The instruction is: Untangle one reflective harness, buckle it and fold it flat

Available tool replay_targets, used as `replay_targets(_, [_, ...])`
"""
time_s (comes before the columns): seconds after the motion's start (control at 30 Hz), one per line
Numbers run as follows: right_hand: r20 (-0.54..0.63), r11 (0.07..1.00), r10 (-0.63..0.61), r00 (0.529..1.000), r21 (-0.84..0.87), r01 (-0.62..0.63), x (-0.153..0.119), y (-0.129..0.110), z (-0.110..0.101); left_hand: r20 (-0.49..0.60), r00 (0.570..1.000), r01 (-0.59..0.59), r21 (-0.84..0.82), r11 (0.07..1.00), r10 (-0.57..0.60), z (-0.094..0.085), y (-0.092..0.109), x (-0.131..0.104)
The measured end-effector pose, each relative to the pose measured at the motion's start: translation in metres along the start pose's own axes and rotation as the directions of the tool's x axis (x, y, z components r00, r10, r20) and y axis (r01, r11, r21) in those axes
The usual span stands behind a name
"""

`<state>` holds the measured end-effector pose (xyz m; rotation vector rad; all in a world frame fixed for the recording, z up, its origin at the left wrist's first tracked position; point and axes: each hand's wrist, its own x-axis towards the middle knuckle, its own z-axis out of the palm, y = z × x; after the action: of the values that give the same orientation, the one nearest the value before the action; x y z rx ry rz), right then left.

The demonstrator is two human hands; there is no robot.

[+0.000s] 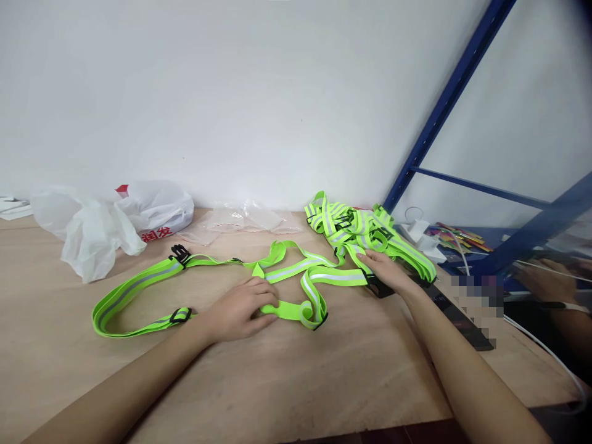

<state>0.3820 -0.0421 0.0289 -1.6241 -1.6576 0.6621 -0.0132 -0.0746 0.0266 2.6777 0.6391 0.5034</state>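
Observation:
A neon green strap (pixel 139 280) with a silver stripe lies spread over the wooden table, looped at the left and twisted in the middle. A black buckle (pixel 180 255) and a black slider (pixel 180 315) sit on its left loop. My left hand (pixel 243 309) is closed on the middle part of the strap, palm down. At the right, my right hand (pixel 383 270) rests with fingers on a green band, beside a black buckle piece (pixel 380 286); its grip is partly hidden. Behind it is a tangled pile of similar straps (pixel 351 225).
White plastic bags (pixel 92 228) lie at the back left, with clear bags (pixel 250 216) along the wall. Blue shelf frame (pixel 444 105), white adapters (pixel 420 237) and cables stand right. Another person's hand (pixel 550 280) shows at the far right.

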Motion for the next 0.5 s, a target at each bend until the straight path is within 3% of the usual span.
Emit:
replay_targets(0.13, [0.021, 0.96, -0.045, 0.999, -0.277, 0.049, 0.0, 0.003, -0.002, 0.008, 0.996, 0.092, 0.081, 0.993, -0.093, -0.005, -0.002, -0.002])
replay_targets(0.33, [-0.06, 0.837, -0.01, 0.998, -0.547, -0.024, 0.0, 0.004, -0.002, 0.045, 0.988, 0.142, 0.104, 0.984, -0.147, -0.009, -0.008, -0.004])
replay_targets(0.43, [-0.212, 0.801, -0.143, 0.967, -0.598, -0.012, -0.003, -0.007, 0.006, 0.065, 0.988, 0.135, 0.058, 0.989, -0.139, -0.012, -0.01, -0.004])
replay_targets(0.5, [-0.254, 0.805, -0.291, 0.922, -0.586, 0.093, -0.008, -0.022, 0.017, 0.085, 0.986, 0.142, 0.026, 0.989, -0.144, -0.014, -0.011, -0.004])
